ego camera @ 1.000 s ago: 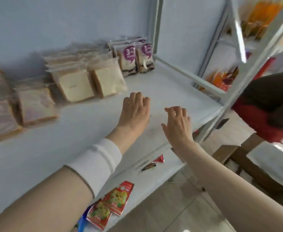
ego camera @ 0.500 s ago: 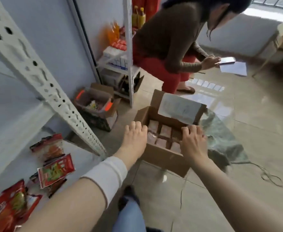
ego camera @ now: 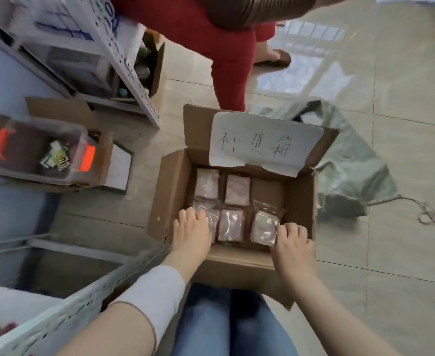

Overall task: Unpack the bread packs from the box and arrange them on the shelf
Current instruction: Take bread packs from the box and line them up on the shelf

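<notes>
The cardboard box is standing open on the floor just in front of the person's knees, and five bread packs are lying in it: two in the far row and three in the near row. The left hand is resting with loosely spread fingers on the near left pack, not closed around it. The right hand is pinching the near edge of the near right pack between thumb and fingers.

These packs are probably very light and soft, and the clear wrapper looks smooth and a little slippery. A hard squeeze would likely crush the slices, so I think the flat sides or the sealed wrapper edge are the better places to hold.

The shelf is showing only as a blurred metal edge at the near left, so its free space cannot be judged. A paper label on the far flap is hiding part of the box. Whether more packs are lying under the top layer cannot be told.
</notes>
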{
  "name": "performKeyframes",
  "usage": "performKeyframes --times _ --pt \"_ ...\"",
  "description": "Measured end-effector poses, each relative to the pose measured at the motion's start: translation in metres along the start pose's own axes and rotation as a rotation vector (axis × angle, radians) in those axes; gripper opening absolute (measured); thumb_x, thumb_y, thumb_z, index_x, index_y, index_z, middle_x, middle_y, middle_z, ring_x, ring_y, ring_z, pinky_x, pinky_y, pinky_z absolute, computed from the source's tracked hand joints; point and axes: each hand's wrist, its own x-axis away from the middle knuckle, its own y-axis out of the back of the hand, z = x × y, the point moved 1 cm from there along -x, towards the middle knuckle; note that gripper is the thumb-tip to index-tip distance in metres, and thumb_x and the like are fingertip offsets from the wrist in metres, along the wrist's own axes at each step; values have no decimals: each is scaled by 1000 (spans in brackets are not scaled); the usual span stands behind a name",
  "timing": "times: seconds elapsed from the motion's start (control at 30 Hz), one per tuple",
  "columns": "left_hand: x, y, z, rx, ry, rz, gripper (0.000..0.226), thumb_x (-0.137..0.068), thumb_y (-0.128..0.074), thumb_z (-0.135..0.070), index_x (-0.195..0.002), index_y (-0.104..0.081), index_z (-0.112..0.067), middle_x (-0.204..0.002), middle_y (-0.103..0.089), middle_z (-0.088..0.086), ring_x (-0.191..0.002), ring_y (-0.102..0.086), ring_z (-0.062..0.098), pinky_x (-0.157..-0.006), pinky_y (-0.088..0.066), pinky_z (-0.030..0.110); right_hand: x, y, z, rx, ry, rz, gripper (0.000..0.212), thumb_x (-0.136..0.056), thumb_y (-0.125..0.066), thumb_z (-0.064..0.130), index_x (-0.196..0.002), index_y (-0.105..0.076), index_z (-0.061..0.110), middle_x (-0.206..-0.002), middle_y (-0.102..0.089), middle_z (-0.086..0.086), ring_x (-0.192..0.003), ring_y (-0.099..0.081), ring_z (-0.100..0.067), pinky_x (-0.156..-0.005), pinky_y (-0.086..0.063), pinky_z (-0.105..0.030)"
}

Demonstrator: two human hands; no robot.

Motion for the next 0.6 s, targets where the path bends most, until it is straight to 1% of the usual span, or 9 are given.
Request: performKeyframes --times 0.1,0.17,0.23,0.3,0.37,0.43,0.47,0.53,0.6 --pt "-73 -34 2 107 107 40 48 -89 -52 -31 -129 -37 -10 -129 -43 15 -118 -39 31 -96 -36 39 -68 -36 13 -89 0 43 39 -92 -47 28 -126 -41 12 -128 -44 -9 -116 -41 -27 -89 -41 -36" --pt "-121 -56 7 250 215 35 53 -87 -55 -31 -131 -35 -8 -130 -42 18 -120 -39 34 -98 -34 40 -115 -59 26 -209 -23 70 50 -90 -50 37 -129 -41 7 -131 -43 -14 -120 -40 -31 -97 -39 -39" --pt "-165 -77 10 381 300 17 56 -88 -56 -32 -132 -34 -5 -133 -42 20 -122 -38 37 -100 -32 41 -160 -79 39 -281 -75 94 56 -91 -45 46 -131 -43 6 -133 -43 -17 -124 -38 -32 -102 -36 -43" --pt "-195 -97 11 495 374 -3 60 -88 -56 -32 -134 -30 -2 -136 -39 23 -125 -36 39 -102 -30 42 -195 -95 51 -196 -99 111 64 -92 -35 55 -127 -48 3 -134 -42 -20 -126 -33 -35 -103 -31 -45" --pt "-213 -112 12 599 442 -28 67 -87 -58 -32 -138 -24 -2 -138 -37 24 -128 -35 40 -104 -30 43 -215 -106 57 -205 -189 162 74 -89 -31 62 -129 -46 1 -142 -32 -22 -131 -22 -38 -106 -25 -46" --pt "-220 -121 11 618 474 -41 73 -86 -60 -30 -140 -20 -2 -139 -36 23 -130 -33 41 -105 -29 44 -223 -116 59 -262 -251 192 78 -88 -32 64 -131 -44 0 -146 -23 -20 -133 -17 -38 -109 -19 -45" --pt "-223 -124 11 611 486 -51 74 -86 -61 -30 -140 -19 -3 -140 -35 23 -130 -33 40 -105 -29 44 -223 -119 60 -285 -260 178 77 -87 -34 64 -130 -45 0 -145 -23 -21 -132 -17 -37 -109 -17 -44" --pt "-225 -124 11 602 519 -66 76 -85 -63 -28 -141 -18 -3 -139 -35 23 -130 -33 40 -105 -29 44 -222 -119 61 -356 -264 103 72 -86 -41 61 -125 -48 1 -140 -28 -21 -128 -21 -36 -106 -18 -43" --pt "-226 -120 10 603 540 -48 78 -83 -65 -30 -140 -19 -1 -139 -38 23 -129 -34 40 -104 -30 44 -219 -115 59 -437 -277 41 68 -84 -48 58 -122 -50 1 -136 -35 -21 -125 -26 -35 -104 -21 -42"
